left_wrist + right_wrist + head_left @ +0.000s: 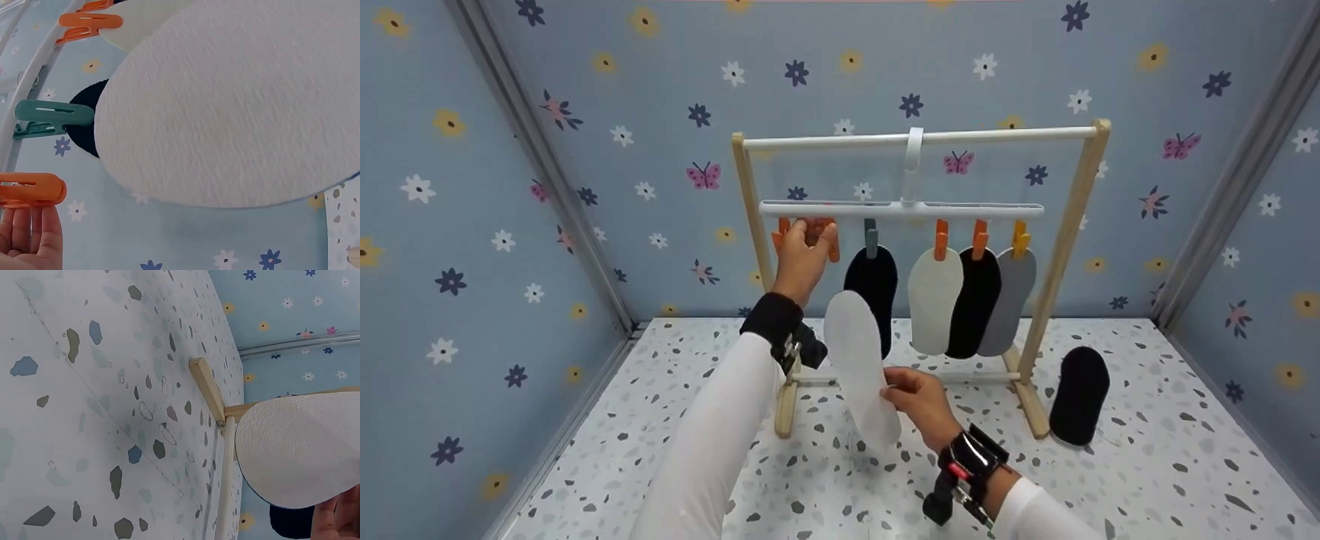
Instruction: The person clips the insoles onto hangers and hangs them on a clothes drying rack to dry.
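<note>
A white insole (859, 360) is pinched at its lower right edge by my right hand (919, 405), and it leans upright in front of the rack. In the right wrist view part of that hand (340, 517) shows at the insole's edge. My left hand (802, 259) is raised to the left end of the white hanger (847, 211), its fingers gripping an orange clothespin (34, 188). Another orange clothespin (778, 234) hangs just left of it. To the right, a green clothespin (871, 240) holds a black insole (877, 274), partly hidden behind the white one.
Farther right on the hanger, clothespins hold a cream insole (934, 300), a black one and a grey one (1012, 300). The hanger hooks onto a wooden rack (1065, 262) with a white top rod (1005, 136). A loose black insole (1080, 397) lies on the speckled table (1170, 465).
</note>
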Demonstrator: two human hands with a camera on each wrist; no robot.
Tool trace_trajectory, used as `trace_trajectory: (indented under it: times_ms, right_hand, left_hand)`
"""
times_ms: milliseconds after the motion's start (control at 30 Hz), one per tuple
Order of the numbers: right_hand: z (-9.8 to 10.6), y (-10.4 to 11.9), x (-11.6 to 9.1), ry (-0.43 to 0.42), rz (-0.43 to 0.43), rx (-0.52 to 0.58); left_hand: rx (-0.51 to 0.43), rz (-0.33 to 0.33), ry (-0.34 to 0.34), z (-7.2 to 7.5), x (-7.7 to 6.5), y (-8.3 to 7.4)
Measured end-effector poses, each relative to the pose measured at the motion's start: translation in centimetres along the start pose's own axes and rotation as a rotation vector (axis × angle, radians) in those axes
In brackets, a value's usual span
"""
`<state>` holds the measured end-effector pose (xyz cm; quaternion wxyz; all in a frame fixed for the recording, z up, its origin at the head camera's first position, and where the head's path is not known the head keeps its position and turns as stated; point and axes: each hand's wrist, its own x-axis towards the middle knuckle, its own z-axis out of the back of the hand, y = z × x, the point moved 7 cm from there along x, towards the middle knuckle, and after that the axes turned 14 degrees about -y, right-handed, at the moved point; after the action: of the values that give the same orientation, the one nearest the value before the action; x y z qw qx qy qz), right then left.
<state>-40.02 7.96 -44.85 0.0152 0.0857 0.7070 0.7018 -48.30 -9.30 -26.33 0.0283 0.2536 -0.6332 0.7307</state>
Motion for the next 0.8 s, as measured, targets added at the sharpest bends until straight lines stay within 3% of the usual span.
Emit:
trace_trajectory:
  times_ms: [333, 800]
  right_hand:
    - [-0.8, 2.0, 1.6, -0.009, 0.027, 0.026]
    - [-1.1, 1.5, 2.1, 0.022, 0.019, 0.024]
  left_hand:
    - [-0.013, 0.003, 0.017, -0.3, 0.4, -0.7]
    - [-0.024, 0.013, -0.035, -0.4, 0.1, 0.0]
